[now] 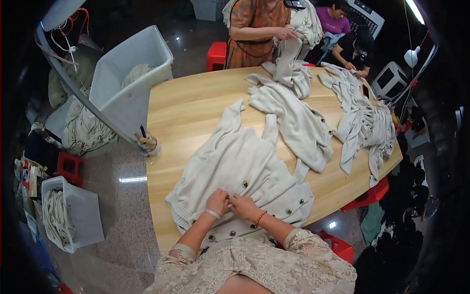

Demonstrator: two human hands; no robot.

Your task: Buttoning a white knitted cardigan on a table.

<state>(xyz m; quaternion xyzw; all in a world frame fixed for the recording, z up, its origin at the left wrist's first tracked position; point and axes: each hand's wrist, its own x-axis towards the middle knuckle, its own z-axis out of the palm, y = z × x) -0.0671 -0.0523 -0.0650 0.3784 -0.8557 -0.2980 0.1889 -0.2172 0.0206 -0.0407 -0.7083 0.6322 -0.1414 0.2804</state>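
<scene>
A cream knitted cardigan point(230, 164) with ribbed edges lies spread on the wooden table point(188, 110) right in front of me. Several dark round buttons point(288, 211) run along its near edge, and one more sits just beyond my right hand. My left hand point(218, 202), a pale bangle at its wrist, is closed with the fingertips pinching the knit. Close beside it, my right hand point(245, 207) with an orange bead bracelet also pinches the fabric. Whatever small detail lies between the fingertips is hidden.
More cream cardigans point(293, 120) lie in the middle and along the right side point(364, 115). Across the table a person in an orange patterned dress point(257, 29) handles a garment; two others sit at far right. Large white bins point(129, 93) and red stools point(216, 56) surround the table.
</scene>
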